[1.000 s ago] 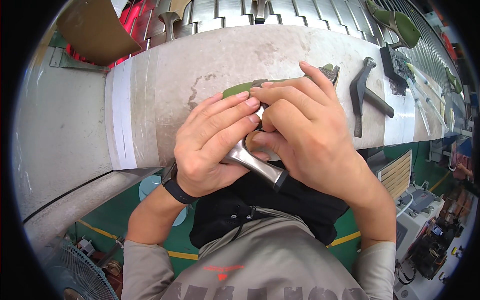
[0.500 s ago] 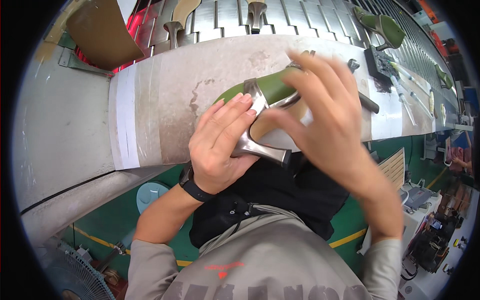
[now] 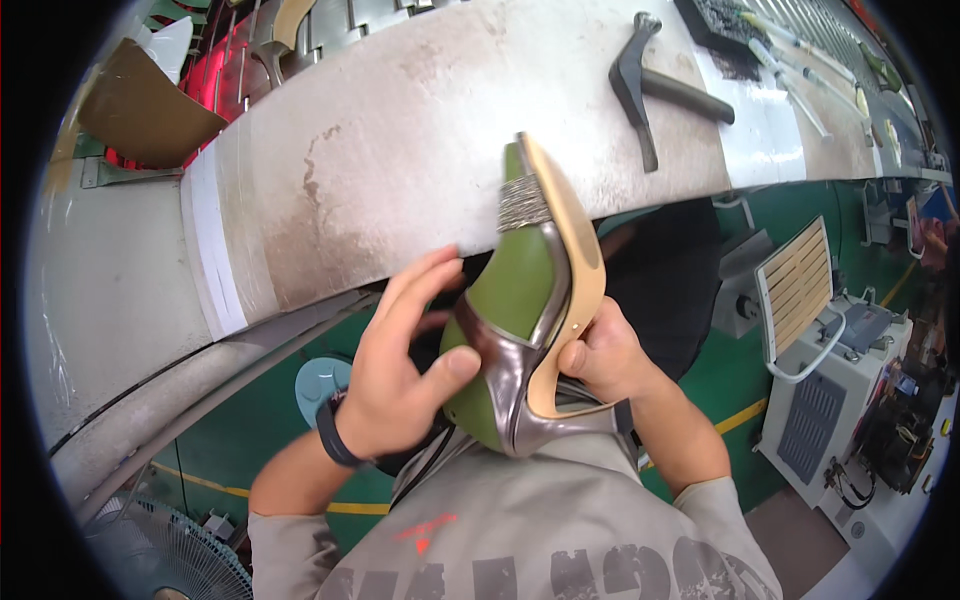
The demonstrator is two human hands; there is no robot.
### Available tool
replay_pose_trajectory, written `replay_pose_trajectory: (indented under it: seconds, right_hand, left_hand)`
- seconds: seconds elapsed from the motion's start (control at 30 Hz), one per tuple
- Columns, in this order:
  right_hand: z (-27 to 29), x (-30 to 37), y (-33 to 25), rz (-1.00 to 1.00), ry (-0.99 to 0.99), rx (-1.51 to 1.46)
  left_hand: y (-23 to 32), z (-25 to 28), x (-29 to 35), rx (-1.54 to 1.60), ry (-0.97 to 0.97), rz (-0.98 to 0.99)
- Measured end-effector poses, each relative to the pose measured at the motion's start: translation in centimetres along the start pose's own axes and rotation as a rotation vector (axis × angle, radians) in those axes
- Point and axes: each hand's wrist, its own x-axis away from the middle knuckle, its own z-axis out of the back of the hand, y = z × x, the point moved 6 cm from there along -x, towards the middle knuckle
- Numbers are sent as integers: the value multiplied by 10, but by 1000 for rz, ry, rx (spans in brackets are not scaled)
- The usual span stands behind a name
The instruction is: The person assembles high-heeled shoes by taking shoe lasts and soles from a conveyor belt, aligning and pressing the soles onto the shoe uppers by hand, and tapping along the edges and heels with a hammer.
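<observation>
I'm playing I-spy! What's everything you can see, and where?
Shoe: 1, grey and tan, middle
Foot mould: 1, green, inside shoe
Workbench: 1, greyish-white, upper middle
Hammer: 1, dark grey, on workbench
Block: 1, black, upper right
Syringes: at least 2, whitish, beside block
Sheet: 1, brown, upper left
Other shoes: at least 1, tan, top left
Metal slats: many, silver, top left
Stool, maybe: 1, light blue, lower left
Fan: 1, greyish, bottom left
Machine: 1, white, right
Shirt: 1, grey, bottom
Left hand: 1, bare, beside shoe
Right hand: 1, bare, gripping shoe
</observation>
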Motion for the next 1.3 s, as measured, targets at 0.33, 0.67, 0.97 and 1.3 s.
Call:
replay_pose_trajectory:
  seconds: [0.33, 0.67, 0.97, 1.3]
  right_hand:
    - [-4, 19, 1, -359, -210, 126]
    - [-1, 17, -2, -376, -204, 121]
    - [4, 20, 4, -282, -150, 163]
    - [-18, 3, 1, -115, -76, 113]
  left_hand:
    - [-23, -38, 6, 517, -499, 489]
    - [-16, -40, -1, 471, -450, 475]
    - [-11, -42, -7, 378, -400, 414]
    - [8, -20, -23, 205, -321, 250]
